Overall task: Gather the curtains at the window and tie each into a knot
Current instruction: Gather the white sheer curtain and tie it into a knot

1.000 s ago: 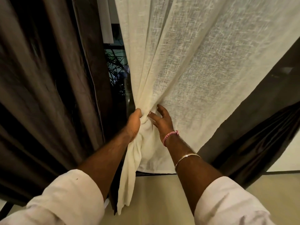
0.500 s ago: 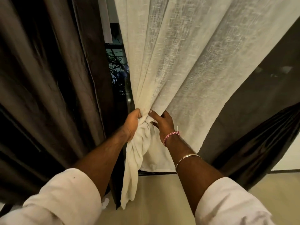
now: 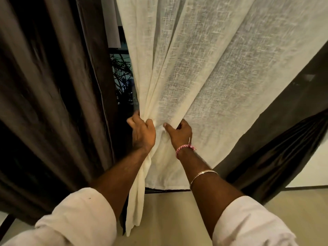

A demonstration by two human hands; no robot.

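Gripping the bunched inner edge of the cream sheer curtain (image 3: 204,71) with the left hand (image 3: 142,133), fingers curled round the gathered folds, knuckles toward the camera. Pinching a further fold of the same cloth just right of that with the right hand (image 3: 179,133), thumb laid across the front, fingers tucked behind the fabric. Hands close together, side by side, with only a narrow ridge of pleats between them. Fanning up and to the right from both grips, the sheer cloth in long creases; hanging below the left hand, a narrow twisted tail reaching down between the forearms toward the pale floor (image 3: 177,219). No knot formed in the cloth yet.

Left of the left hand, a dark brown curtain (image 3: 53,103) in heavy vertical folds, hanging loose. Between that and the sheer, above the left hand, a dark gap of window (image 3: 122,82) with foliage dimly visible. Right of the right hand, another dark curtain (image 3: 284,148) slanting down and away. On the right wrist, a pink and white thread band (image 3: 185,149); further down the forearm, a thin metal bangle (image 3: 203,176). White rolled sleeves (image 3: 79,219) nearest the camera.
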